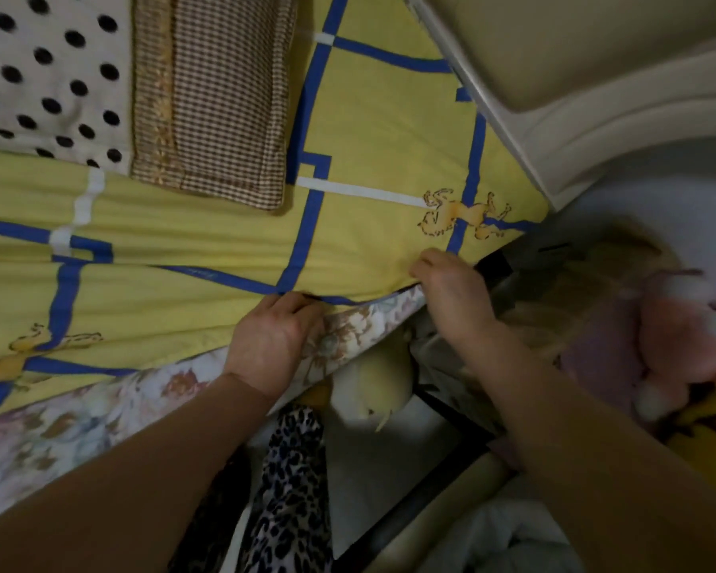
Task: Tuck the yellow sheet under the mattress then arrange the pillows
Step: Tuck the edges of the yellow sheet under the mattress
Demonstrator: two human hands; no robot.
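The yellow sheet [381, 130] with blue and white lines covers the bed top. Its near edge runs along the floral mattress side [79, 423]. My left hand [271, 341] grips the sheet's edge at the mattress side, fingers curled over the fabric. My right hand [451, 291] pinches the sheet near the bed's corner, fingertips hidden in the fold. A brown checked pillow [211, 97] lies on the sheet at the upper left, beside a white pillow with black dots [46, 76].
A cream headboard [587, 84] stands at the upper right. Below the mattress edge are a leopard-print cloth [290, 490], a pale yellow object [373, 386] and a dark frame bar [451, 411]. Pink and lilac soft items [670, 337] lie at the right.
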